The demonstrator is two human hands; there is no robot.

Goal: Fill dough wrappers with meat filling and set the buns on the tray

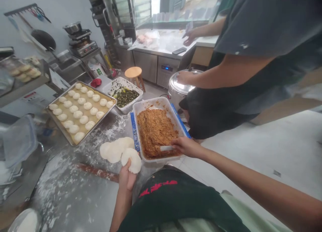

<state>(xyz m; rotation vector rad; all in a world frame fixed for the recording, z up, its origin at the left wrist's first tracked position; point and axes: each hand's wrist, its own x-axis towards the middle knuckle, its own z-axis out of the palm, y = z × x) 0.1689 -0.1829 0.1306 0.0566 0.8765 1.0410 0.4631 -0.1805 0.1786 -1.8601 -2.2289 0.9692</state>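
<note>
In my left hand (127,174) lies a round dough wrapper (131,160), the thumb pressed on its face. Beside it, more flat dough wrappers (114,149) overlap on the floured table. My right hand (185,146) is closed around a pale, flat-handled tool (166,148), whose far end sits in the brown filling; its exact kind is hard to tell. That filling (157,128) is heaped in a white plastic tub (163,102) with blue side clips. A dark red rolling pin (97,172) rests behind my left wrist, dusted with flour.
Rows of filled buns (78,114) sit on a lined baking tray (72,143). A second tub (137,99) holds chopped greens (125,95). A co-worker (241,67) stands close on the right, one hand on a metal pot lid (179,87). A wooden stool (133,72) stands beyond.
</note>
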